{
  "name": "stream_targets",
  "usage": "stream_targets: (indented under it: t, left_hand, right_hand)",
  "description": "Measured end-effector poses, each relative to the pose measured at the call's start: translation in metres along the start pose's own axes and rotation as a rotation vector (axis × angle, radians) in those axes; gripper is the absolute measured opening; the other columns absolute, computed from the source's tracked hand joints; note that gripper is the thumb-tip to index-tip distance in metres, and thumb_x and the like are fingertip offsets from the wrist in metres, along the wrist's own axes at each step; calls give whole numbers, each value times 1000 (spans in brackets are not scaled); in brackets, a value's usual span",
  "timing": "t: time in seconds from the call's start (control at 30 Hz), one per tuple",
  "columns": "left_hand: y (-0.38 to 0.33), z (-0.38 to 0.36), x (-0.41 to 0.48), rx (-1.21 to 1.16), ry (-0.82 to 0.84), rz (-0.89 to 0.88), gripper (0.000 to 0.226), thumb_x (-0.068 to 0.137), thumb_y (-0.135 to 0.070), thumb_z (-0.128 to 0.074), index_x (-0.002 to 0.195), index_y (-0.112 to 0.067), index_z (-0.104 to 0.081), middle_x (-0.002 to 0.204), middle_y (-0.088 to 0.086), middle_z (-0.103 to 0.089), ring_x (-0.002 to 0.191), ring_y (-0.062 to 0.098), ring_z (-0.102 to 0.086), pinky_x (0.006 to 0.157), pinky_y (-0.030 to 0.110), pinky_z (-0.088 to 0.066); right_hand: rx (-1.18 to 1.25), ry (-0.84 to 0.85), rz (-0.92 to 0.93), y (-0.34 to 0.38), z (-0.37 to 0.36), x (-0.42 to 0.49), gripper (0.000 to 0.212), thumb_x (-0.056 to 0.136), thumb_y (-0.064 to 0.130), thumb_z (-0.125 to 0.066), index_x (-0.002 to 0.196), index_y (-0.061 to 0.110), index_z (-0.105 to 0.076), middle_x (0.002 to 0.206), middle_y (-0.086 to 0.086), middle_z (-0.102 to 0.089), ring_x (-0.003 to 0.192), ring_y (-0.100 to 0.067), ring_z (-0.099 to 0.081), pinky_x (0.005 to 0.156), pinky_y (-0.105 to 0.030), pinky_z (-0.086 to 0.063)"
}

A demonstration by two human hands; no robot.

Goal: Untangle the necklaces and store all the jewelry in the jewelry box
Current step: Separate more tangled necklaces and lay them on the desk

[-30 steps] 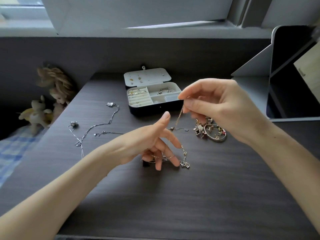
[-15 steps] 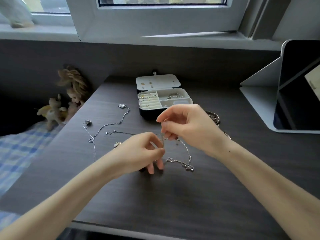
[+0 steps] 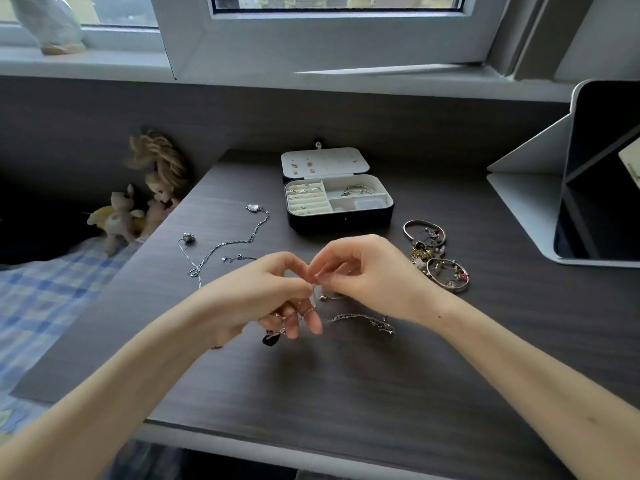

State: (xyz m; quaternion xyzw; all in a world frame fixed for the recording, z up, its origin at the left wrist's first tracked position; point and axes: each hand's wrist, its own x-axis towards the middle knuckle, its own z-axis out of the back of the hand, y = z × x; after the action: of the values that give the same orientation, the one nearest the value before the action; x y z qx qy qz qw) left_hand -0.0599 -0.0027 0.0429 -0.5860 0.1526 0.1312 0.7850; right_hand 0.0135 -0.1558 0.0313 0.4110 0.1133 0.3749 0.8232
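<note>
nearest to the camera, two bare forearms are reaching forward over the dark wooden table (image 3: 346, 393), and the hands are meeting above its middle. the left hand (image 3: 273, 299) is pinching a thin silver chain (image 3: 356, 318) between thumb and index finger, while its lower fingers are curling down with loops of the chain lying over them; a dark pendant (image 3: 270, 339) is hanging just under these fingers, close to the table. the right hand (image 3: 363, 271) is pinching the same chain with thumb and index fingertip, right beside the left fingertips, and its other fingers are bending inward. the rest of this chain is lying on the table under the right wrist, ending in a small tangle (image 3: 384, 325). a little farther, on the left, two more silver necklaces (image 3: 225, 247) are lying spread on the table, crossing each other at one point. on the right, a pile of bracelets and charms (image 3: 436, 258) is resting near the right hand but apart from it. behind the hands, the jewelry box (image 3: 341, 216) is standing open, its lid (image 3: 325, 162) leaning back with small earrings on it, and rings and a bracelet are sitting in its compartments. far left, a doll (image 3: 162, 181) and a plush toy (image 3: 117, 216) are sitting beside the table.
</note>
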Motion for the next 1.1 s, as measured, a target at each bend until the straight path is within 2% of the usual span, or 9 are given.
stream_targets:
  t: [0.13,0.33,0.47,0.57,0.67,0.8,0.87,0.97,1.1]
  left_hand:
    - [-1,1,0,-64,3,5,15,93,-1,-45,106,-7,-46,67,17,-68,42,17,-48,39,19,-25]
    - [-4,1,-1,-123,29,14,16,92,1,-44,105,-6,-48,64,15,-67,40,16,-47,40,19,-29]
    - [-1,2,0,-167,30,5,14,92,0,-49,105,-6,-48,66,16,-67,40,16,-48,37,17,-28]
    - [5,3,1,-248,11,-2,19,90,-3,-56,108,-6,-50,72,14,-70,44,16,-56,38,15,-36]
    - [8,2,2,-382,11,7,16,91,-6,-56,106,-8,-52,83,10,-74,54,18,-65,43,17,-45]
    - [6,0,5,-533,34,19,13,92,-9,-54,104,-12,-55,90,1,-75,66,18,-70,56,20,-55]
    - [7,-1,5,-552,38,11,15,92,-10,-53,107,-12,-55,95,1,-74,71,18,-71,60,22,-55]
    - [7,-1,5,-553,22,-14,14,95,-12,-51,108,-11,-54,99,4,-74,72,20,-71,58,22,-55]
    - [2,3,1,-421,-44,-79,13,96,-12,-50,108,-10,-56,89,5,-74,53,12,-61,45,18,-40]
  right_hand:
    - [-284,-110,107,2,-5,-17,9,80,20,-66,82,28,-70,84,14,-66,81,-5,-54,74,-22,-40]
    - [-375,-19,170,-4,-16,-27,20,80,42,-60,85,27,-73,82,11,-58,77,-14,-47,66,-27,-36]
    - [-272,-61,144,-5,-9,-30,22,79,46,-62,78,26,-72,80,16,-59,79,-10,-49,71,-25,-36]
    - [-190,-57,167,1,5,-38,23,78,51,-58,73,31,-67,80,15,-63,81,-6,-54,73,-22,-40]
    - [-35,-17,187,11,16,-45,10,81,36,-62,73,30,-65,78,10,-65,80,-12,-59,73,-24,-44]
    - [281,54,183,22,30,-50,11,80,23,-67,76,14,-70,79,-3,-70,77,-15,-65,73,-23,-50]
    - [439,79,168,27,35,-52,13,80,19,-64,74,9,-70,80,-4,-72,79,-12,-67,73,-16,-48]
    - [566,96,189,28,42,-53,21,82,26,-68,77,6,-68,78,-10,-70,77,-19,-66,72,-19,-49]
    - [538,54,181,27,49,-53,20,79,28,-67,76,8,-69,74,-11,-67,69,-22,-62,65,-24,-50]
